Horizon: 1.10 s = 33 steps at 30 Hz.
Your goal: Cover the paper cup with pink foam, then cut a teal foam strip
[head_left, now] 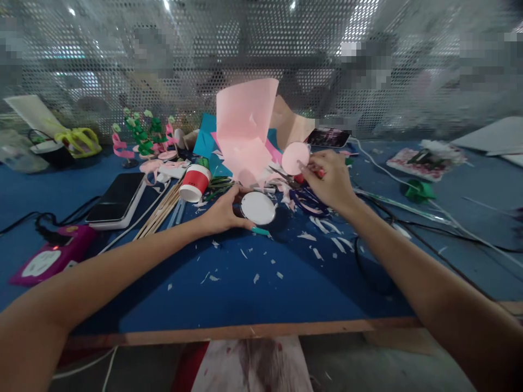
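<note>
On the bench (245,305), our left hand (226,212) half-curls round the white disc (258,208), seemingly steadying it; farther right, our right hand (329,177) pinches the pink disc (293,156) near its edge, perhaps for control.

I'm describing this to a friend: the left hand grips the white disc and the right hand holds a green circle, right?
Not quite: the circle in the right hand is pink, as the head view shows. The left hand does grip the white disc.
</note>
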{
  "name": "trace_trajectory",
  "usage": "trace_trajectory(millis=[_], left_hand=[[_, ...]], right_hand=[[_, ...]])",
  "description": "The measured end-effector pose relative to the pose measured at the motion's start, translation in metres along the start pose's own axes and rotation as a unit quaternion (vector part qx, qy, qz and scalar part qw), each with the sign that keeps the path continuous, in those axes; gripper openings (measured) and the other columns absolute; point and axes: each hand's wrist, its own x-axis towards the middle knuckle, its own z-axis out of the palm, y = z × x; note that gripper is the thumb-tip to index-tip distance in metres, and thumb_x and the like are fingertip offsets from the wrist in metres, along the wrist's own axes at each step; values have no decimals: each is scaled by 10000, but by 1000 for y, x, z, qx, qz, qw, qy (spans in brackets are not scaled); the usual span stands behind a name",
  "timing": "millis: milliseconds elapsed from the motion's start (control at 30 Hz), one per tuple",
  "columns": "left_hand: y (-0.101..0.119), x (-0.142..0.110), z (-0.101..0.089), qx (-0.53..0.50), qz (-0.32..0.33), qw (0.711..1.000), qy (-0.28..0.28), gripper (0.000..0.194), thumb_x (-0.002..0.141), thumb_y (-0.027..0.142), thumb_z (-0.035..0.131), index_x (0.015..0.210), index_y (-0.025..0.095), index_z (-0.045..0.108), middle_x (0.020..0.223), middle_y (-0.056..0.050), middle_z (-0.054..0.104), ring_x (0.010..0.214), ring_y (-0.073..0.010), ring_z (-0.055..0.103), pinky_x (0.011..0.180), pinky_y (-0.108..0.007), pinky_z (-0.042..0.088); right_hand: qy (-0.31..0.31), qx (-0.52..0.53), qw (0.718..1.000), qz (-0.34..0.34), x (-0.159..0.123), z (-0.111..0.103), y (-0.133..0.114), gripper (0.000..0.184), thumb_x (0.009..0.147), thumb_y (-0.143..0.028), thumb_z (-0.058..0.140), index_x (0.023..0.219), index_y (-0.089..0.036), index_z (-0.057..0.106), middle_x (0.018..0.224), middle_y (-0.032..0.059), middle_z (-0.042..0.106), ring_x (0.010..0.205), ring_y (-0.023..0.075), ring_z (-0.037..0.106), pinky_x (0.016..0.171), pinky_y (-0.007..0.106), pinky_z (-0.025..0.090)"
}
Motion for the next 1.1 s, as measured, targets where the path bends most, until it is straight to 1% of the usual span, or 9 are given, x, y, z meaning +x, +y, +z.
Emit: trace_trajectory(millis=[100, 233, 333, 467, 667, 800, 900, 1000, 1100], left_hand=[[3, -1, 0, 12, -14, 1000, -20, 695, 457, 222, 817, 1030, 166, 427, 1174, -139, 514, 1084, -290, 516, 788, -412, 492], [4, -1, 0, 22, -15, 1000, -12, 675, 451, 196, 814, 1008, 156, 433, 1176, -141, 507, 1081, -284, 517, 797, -407, 487], [3, 0, -1, 24, -12, 1000, -15, 694, 448, 191, 815, 1027, 154, 433, 1176, -147, 509, 1086, -289, 514, 795, -407, 490], [0, 2, -1, 3, 11, 1000, 8, 690, 465, 170, 803, 1051, 165, 439, 1202, -143, 509, 1129, -284, 494, 847, -417, 473], [-3, 5, -1, -8, 27, 999, 32, 696, 470, 162, 793, 1078, 160, 454, 1220, -142, 509, 1140, -269, 494, 933, -442, 424], [-2, 4, -1, 20, 13, 999, 24, 694, 456, 179, 802, 1063, 154, 466, 1209, -151, 517, 1130, -278, 501, 925, -458, 428], [-1, 3, -1, 15, 18, 999, 46, 698, 457, 194, 804, 1061, 161, 457, 1225, -149, 507, 1125, -277, 503, 897, -444, 449], [-1, 3, -1, -4, 32, 996, 87, 705, 448, 207, 807, 1052, 164, 445, 1208, -143, 516, 1110, -274, 511, 850, -412, 476], [-2, 3, -1, -18, 39, 994, 101, 691, 447, 208, 807, 1034, 172, 443, 1159, -127, 545, 1084, -265, 527, 796, -373, 498]], right_hand=[[31, 173, 979, 105, 4, 2, 4, 254, 690, -456, 631, 642, -226, 536, 712, 43, 577, 706, 222, 575, 698, 441, 477], [48, 406, 889, 206, 5, 3, 2, 223, 622, -364, 707, 658, -226, 535, 693, -12, 581, 680, 171, 597, 696, 389, 520], [12, 494, 835, 244, 3, 1, -6, 237, 612, -287, 719, 677, -225, 501, 752, -31, 614, 736, 157, 629, 756, 384, 535], [-22, 523, 807, 273, -2, 0, -19, 308, 614, -253, 728, 700, -236, 433, 736, -52, 621, 772, 158, 650, 788, 394, 548], [-24, 502, 813, 293, -3, 0, -30, 369, 568, -231, 762, 804, -255, 479, 778, -46, 624, 758, 156, 641, 739, 372, 569], [-61, 495, 803, 327, -3, -2, -32, 275, 597, -269, 745, 767, -224, 532, 749, -15, 607, 641, 124, 602, 654, 311, 557], [-91, 469, 809, 343, -3, -3, -32, 233, 625, -305, 715, 733, -209, 532, 665, -12, 569, 564, 118, 561, 553, 292, 511], [-120, 376, 853, 342, -4, -2, -30, 195, 660, -336, 658, 678, -207, 514, 565, -20, 528, 481, 121, 500, 465, 283, 427], [-172, 163, 933, 271, -7, -2, -28, 260, 707, -394, 585, 562, -209, 474, 471, -7, 476, 461, 144, 459, 478, 309, 378]])
